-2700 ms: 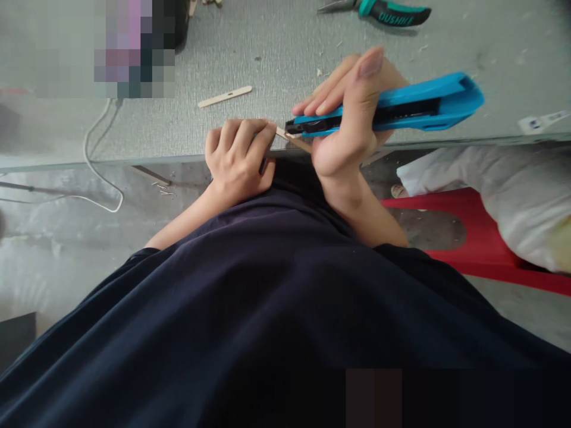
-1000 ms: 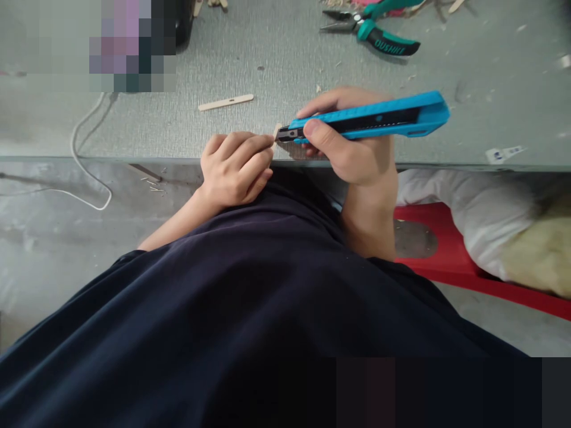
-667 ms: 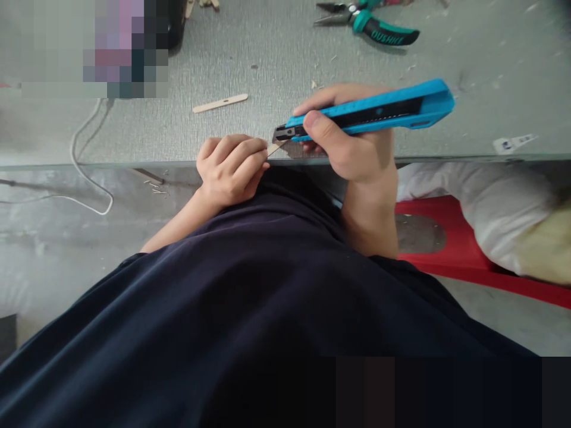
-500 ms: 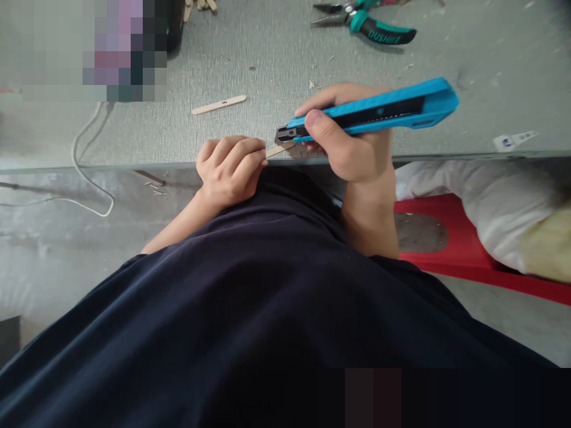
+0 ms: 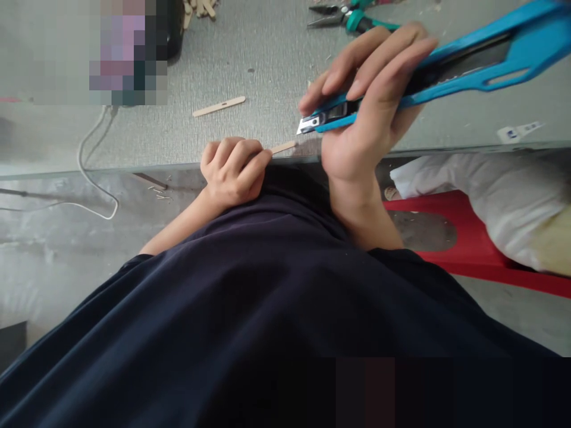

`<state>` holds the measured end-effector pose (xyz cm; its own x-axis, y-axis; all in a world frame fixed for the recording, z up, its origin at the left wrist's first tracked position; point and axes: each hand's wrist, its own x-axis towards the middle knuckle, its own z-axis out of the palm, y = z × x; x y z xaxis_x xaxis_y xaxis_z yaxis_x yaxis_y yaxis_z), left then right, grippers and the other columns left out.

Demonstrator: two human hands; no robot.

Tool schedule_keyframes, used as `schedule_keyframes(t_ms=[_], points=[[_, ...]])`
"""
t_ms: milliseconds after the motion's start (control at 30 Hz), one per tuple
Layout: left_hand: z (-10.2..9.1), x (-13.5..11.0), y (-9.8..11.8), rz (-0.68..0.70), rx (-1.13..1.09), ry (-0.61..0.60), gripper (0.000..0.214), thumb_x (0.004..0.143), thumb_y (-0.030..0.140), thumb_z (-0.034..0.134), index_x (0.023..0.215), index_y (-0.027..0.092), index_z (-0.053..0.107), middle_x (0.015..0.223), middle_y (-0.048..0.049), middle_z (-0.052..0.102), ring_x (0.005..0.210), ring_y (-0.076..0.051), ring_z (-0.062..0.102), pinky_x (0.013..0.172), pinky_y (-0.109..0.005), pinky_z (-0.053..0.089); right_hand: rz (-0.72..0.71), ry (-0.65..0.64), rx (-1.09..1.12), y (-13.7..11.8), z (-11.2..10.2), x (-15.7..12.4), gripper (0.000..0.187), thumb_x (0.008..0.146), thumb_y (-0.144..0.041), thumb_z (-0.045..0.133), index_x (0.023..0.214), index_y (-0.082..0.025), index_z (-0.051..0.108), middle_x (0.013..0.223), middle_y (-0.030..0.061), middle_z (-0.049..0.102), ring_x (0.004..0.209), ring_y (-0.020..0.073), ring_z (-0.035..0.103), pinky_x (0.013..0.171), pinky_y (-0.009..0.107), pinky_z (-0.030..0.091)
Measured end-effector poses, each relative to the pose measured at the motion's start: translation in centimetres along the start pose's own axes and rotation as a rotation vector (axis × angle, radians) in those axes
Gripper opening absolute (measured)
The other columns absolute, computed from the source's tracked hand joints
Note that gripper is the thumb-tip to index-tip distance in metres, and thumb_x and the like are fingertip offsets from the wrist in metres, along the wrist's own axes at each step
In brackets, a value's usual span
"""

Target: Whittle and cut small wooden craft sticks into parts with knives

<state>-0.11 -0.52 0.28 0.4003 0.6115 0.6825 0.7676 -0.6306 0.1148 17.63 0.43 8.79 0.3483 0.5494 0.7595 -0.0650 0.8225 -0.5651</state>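
My left hand (image 5: 232, 171) is closed in a fist at the near edge of the grey table (image 5: 267, 71), pinching a thin wooden stick (image 5: 284, 147) whose free end points right. My right hand (image 5: 366, 119) grips a blue utility knife (image 5: 446, 65), raised and tilted, with its short blade tip a little above and to the right of the stick's end, not touching it. The knife's handle runs up to the right edge of the view.
A second wooden stick (image 5: 219, 106) lies on the table behind my left hand. Green-handled pliers (image 5: 345, 18) and a pile of sticks (image 5: 198, 7) lie at the far edge. A white cable (image 5: 96, 172) hangs off the left. A red stool (image 5: 446, 238) with white cloth stands at the right.
My right hand has lifted the knife off the stick and tilted it upward to the right; earlier the blade tip rested against the stick's end. My left hand has stayed in place.
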Motion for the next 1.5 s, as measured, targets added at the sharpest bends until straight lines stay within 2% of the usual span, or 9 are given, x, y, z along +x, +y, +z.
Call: schedule_keyframes(t_ms=[100,200,267,367,600,800,1233,1400,1500], points=[[0.4,-0.2,-0.2,-0.041,-0.047,-0.039,0.037,0.104,0.055,0.045,0.117,0.035,0.073,0.106,-0.0104,0.079,0.102,-0.032,0.072,0.094,-0.059,0.045,0.071,-0.037,0.036,-0.2,1.1,-0.1,0.053,0.107,-0.071,0.048,0.083,-0.026,0.035,0.073,-0.005,0.03,0.046,0.0044,0.034,0.044,0.021,0.032],[0.8,-0.3,-0.4,-0.05,-0.109,-0.073,0.035,0.103,0.055,0.05,0.121,0.037,0.073,0.108,-0.0099,0.078,0.106,-0.033,0.072,0.097,-0.061,0.044,0.177,-0.091,-0.048,-1.4,1.1,0.3,0.072,0.09,-0.097,0.042,0.078,-0.027,0.027,0.066,-0.0064,0.018,0.044,0.0068,0.018,0.04,0.022,0.024],[1.1,-0.4,-0.6,-0.041,-0.132,-0.064,0.037,0.103,0.057,0.05,0.123,0.036,0.073,0.106,-0.009,0.078,0.106,-0.033,0.073,0.098,-0.06,0.043,0.269,-0.124,0.003,-2.3,0.7,0.5,0.076,0.088,-0.098,0.046,0.073,-0.026,0.027,0.063,-0.0059,0.018,0.046,0.0081,0.017,0.042,0.024,0.026],[1.4,-0.6,-0.9,-0.026,-0.144,-0.04,0.041,0.104,0.06,0.048,0.125,0.035,0.074,0.103,-0.009,0.077,0.105,-0.033,0.073,0.097,-0.059,0.043,0.37,-0.134,0.218,-2.9,0.2,0.5,0.072,0.095,-0.081,0.063,0.066,-0.024,0.03,0.062,-0.0042,0.023,0.049,0.0099,0.02,0.045,0.029,0.027],[1.5,-0.8,-1.1,-0.012,-0.142,-0.037,0.051,0.098,0.073,0.055,0.132,0.037,0.071,0.096,-0.0069,0.074,0.102,-0.033,0.074,0.096,-0.057,0.042,0.432,0.004,0.24,-2.6,0.4,-0.6,0.071,0.09,-0.073,0.073,0.063,-0.023,0.031,0.063,-0.0023,0.023,0.052,0.0126,0.021,0.047,0.034,0.028],[1.8,-1.0,-1.2,0.022,-0.11,-0.014,0.053,0.099,0.074,0.052,0.135,0.037,0.067,0.1,-0.0068,0.073,0.106,-0.033,0.074,0.098,-0.054,0.043,0.381,-0.026,0.291,-2.6,0.7,-0.6,0.071,0.092,-0.069,0.075,0.063,-0.022,0.03,0.063,-0.0027,0.02,0.051,0.012,0.02,0.047,0.033,0.025],[1.9,-0.5,-1.0,-0.017,-0.208,-0.077,0.054,0.101,0.075,0.047,0.133,0.035,0.065,0.101,-0.0054,0.071,0.111,-0.034,0.073,0.101,-0.056,0.041,0.247,-0.031,0.314,-1.0,0.8,-1.3,0.073,0.092,-0.078,0.067,0.066,-0.022,0.03,0.062,-0.0025,0.019,0.048,0.0094,0.019,0.044,0.029,0.023],[1.5,-0.3,-1.0,-0.024,-0.221,-0.116,0.057,0.102,0.077,0.042,0.133,0.036,0.065,0.103,-0.0065,0.071,0.112,-0.035,0.073,0.098,-0.056,0.043,0.232,0.106,0.334,2.0,1.4,-2.1,0.077,0.094,-0.092,0.043,0.067,-0.022,0.025,0.061,-0.0025,0.014,0.046,0.01,0.011,0.041,0.03,0.02],[1.4,-0.3,-0.9,-0.028,-0.204,-0.121,0.055,0.102,0.076,0.041,0.133,0.037,0.065,0.104,-0.0069,0.072,0.111,-0.035,0.073,0.097,-0.057,0.042,0.31,0.134,0.266,0.7,1.4,-1.8,0.078,0.094,-0.092,0.046,0.065,-0.022,0.025,0.061,-0.0023,0.017,0.047,0.0107,0.014,0.042,0.03,0.021]])
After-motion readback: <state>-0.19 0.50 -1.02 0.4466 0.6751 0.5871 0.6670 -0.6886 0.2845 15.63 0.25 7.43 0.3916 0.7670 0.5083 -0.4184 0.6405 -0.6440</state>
